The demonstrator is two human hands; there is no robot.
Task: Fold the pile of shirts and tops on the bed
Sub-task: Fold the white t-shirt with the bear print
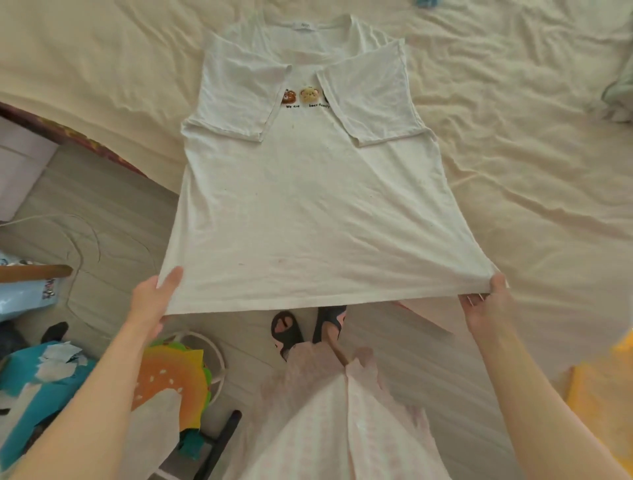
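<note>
White T-shirt [308,205], print reads "bear family"; left hand [156,301], right hand [488,305] pinch hem.

The third bear print [324,98] hides under the T-shirt's folded sleeve [371,99]; the top edge crops a blue item [424,2].

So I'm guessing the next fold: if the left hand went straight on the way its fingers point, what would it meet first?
Probably only the white shirt that the left hand already grips, up toward its folded-in sleeve.
</note>
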